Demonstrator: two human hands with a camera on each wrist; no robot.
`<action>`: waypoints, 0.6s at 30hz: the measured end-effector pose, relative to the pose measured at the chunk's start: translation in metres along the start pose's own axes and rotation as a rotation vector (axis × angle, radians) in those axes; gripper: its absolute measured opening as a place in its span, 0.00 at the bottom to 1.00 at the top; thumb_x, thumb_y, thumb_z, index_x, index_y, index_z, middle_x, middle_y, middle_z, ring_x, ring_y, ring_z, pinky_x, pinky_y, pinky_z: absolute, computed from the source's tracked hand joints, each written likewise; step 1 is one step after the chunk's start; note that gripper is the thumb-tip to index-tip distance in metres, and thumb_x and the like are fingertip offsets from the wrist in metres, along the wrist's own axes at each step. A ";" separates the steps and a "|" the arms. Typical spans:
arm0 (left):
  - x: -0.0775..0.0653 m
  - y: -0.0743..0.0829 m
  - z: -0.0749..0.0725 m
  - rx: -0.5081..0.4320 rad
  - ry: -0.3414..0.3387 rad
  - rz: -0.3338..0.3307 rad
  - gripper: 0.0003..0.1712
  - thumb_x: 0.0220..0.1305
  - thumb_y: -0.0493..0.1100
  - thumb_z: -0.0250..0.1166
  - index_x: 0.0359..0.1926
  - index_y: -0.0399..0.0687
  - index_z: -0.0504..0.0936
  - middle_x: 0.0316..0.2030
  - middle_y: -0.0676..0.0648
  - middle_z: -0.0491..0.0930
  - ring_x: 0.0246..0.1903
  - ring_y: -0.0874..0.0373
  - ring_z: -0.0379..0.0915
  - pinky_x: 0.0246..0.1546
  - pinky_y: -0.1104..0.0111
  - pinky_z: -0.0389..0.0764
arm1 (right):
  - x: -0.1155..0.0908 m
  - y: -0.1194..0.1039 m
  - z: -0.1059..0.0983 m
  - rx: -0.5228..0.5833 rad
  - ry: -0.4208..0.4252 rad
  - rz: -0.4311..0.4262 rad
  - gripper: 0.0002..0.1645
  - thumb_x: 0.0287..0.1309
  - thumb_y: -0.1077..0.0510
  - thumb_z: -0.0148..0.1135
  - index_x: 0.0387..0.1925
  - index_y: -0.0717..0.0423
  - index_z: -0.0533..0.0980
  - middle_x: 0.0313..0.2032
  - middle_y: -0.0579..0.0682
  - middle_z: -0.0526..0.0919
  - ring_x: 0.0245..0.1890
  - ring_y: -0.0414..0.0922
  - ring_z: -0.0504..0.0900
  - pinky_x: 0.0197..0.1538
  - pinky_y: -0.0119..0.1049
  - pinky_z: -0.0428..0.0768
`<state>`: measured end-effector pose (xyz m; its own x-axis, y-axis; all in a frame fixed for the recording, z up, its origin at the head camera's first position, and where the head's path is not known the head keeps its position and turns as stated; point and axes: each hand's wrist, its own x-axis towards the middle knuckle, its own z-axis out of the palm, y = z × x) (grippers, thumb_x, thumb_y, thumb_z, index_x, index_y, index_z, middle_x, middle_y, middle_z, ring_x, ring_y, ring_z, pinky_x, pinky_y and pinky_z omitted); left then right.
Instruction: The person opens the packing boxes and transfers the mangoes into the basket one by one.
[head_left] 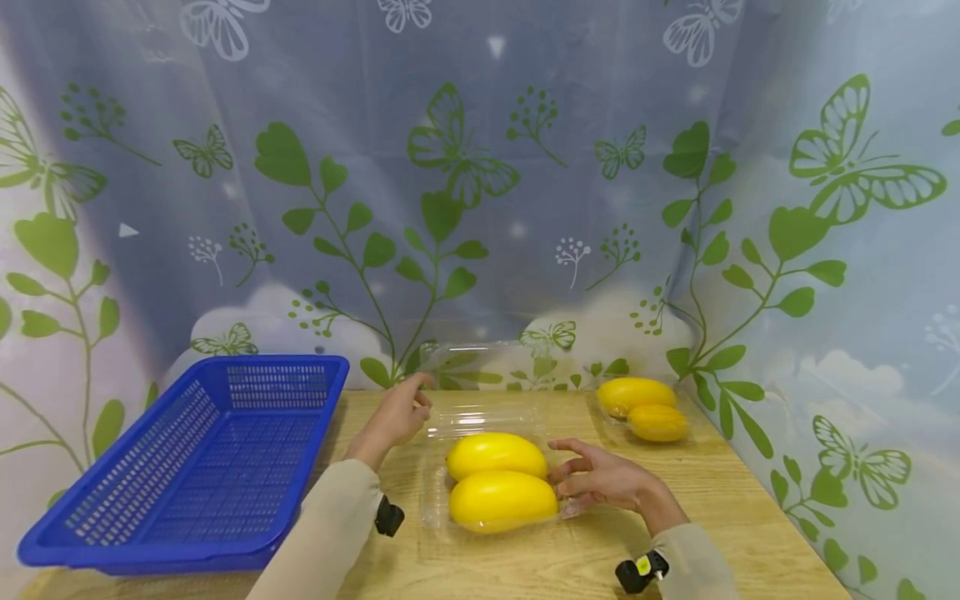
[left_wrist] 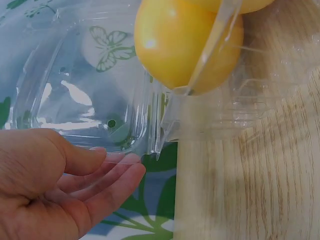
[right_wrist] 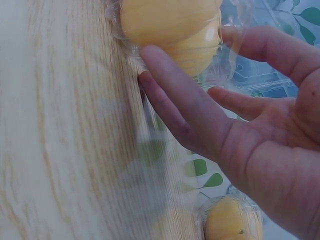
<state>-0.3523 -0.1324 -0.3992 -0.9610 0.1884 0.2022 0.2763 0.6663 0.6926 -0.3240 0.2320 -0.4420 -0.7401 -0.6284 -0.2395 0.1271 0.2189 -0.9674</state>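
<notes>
The lid (head_left: pixel 480 367) was pinched at its edge by the left hand (head_left: pixel 396 417), apparently so that it stood raised, while the box (head_left: pixel 435 504) was steadied, it seemed, by the loosely spread right hand (head_left: pixel 609 479), which grasped nothing. In this thin, clear plastic box on the desk (head_left: pixel 495 575), two smooth, oval yellow fruits (head_left: pixel 502 492) were laid side by side.

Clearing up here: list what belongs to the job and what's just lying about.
Apparently in the job:
open clear container, between left hand and right hand
two yellow fruits inside

Probably lying about:
blue basket
far-right yellow fruits
</notes>
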 end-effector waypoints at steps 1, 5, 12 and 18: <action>0.001 0.000 0.000 -0.004 0.000 0.001 0.26 0.69 0.27 0.59 0.66 0.38 0.71 0.47 0.33 0.83 0.38 0.47 0.82 0.35 0.64 0.82 | 0.000 0.000 0.000 0.001 0.001 0.000 0.52 0.67 0.65 0.62 0.81 0.63 0.42 0.64 0.71 0.72 0.51 0.50 0.86 0.49 0.44 0.90; 0.004 -0.001 0.003 -0.044 -0.004 -0.017 0.31 0.67 0.23 0.59 0.69 0.33 0.66 0.46 0.31 0.82 0.33 0.50 0.81 0.33 0.66 0.84 | 0.000 0.001 0.000 0.004 0.002 0.000 0.53 0.66 0.65 0.63 0.81 0.63 0.42 0.64 0.71 0.72 0.51 0.50 0.86 0.49 0.44 0.90; 0.009 -0.004 0.009 -0.117 -0.041 -0.084 0.38 0.65 0.20 0.57 0.74 0.31 0.57 0.45 0.30 0.80 0.32 0.44 0.84 0.31 0.67 0.85 | 0.000 0.001 -0.001 -0.010 0.002 0.002 0.53 0.66 0.65 0.64 0.81 0.63 0.43 0.64 0.72 0.72 0.51 0.50 0.86 0.49 0.43 0.90; 0.013 -0.006 0.010 -0.073 -0.075 -0.111 0.36 0.69 0.23 0.57 0.75 0.27 0.56 0.42 0.30 0.81 0.31 0.47 0.84 0.32 0.66 0.86 | -0.001 -0.001 0.001 -0.009 0.001 0.004 0.53 0.65 0.65 0.64 0.81 0.64 0.42 0.65 0.74 0.70 0.52 0.51 0.86 0.49 0.44 0.90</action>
<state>-0.3659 -0.1270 -0.4072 -0.9826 0.1713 0.0711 0.1650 0.6326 0.7567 -0.3231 0.2314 -0.4410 -0.7407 -0.6265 -0.2428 0.1235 0.2282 -0.9657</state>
